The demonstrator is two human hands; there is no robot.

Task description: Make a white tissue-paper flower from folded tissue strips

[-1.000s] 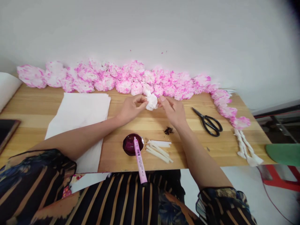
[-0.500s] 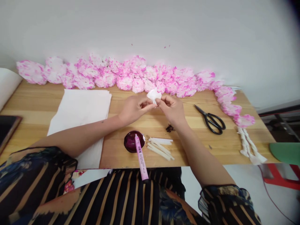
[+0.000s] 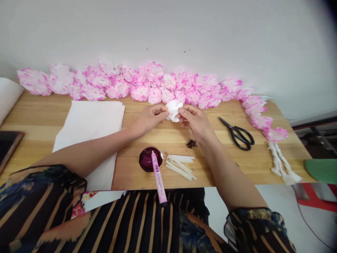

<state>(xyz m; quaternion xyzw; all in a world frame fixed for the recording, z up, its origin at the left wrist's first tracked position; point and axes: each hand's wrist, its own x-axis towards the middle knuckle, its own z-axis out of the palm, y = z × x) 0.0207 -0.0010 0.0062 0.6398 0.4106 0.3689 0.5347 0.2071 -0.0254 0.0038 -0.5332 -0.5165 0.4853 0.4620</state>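
Note:
A small crumpled white paper piece (image 3: pixel 173 110) is held up between both hands, just in front of the row of pink and white paper flowers (image 3: pixel 139 92). My left hand (image 3: pixel 152 117) pinches its left edge between thumb and fingers. On its right side, my right hand (image 3: pixel 196 121) grips it with the thumb on top and the fingers curled beneath. Below the hands lie a small heap of dark bits (image 3: pixel 191 143), several pale sticks (image 3: pixel 181 167) and a dark dish (image 3: pixel 146 159) with a pink tube (image 3: pixel 159 181) resting across it.
A stack of white paper (image 3: pixel 89 123) lies under my left forearm. Black scissors (image 3: pixel 237 133) rest to the right, with twisted white paper strands (image 3: pixel 280 163) farther right. A dark flat object (image 3: pixel 9 147) and a white roll (image 3: pixel 9 96) are at the left. The wall stands behind the flowers.
The white paper looks more spread and rounder between my fingers. My left hand has shifted slightly left, and my right hand has turned and moved slightly right.

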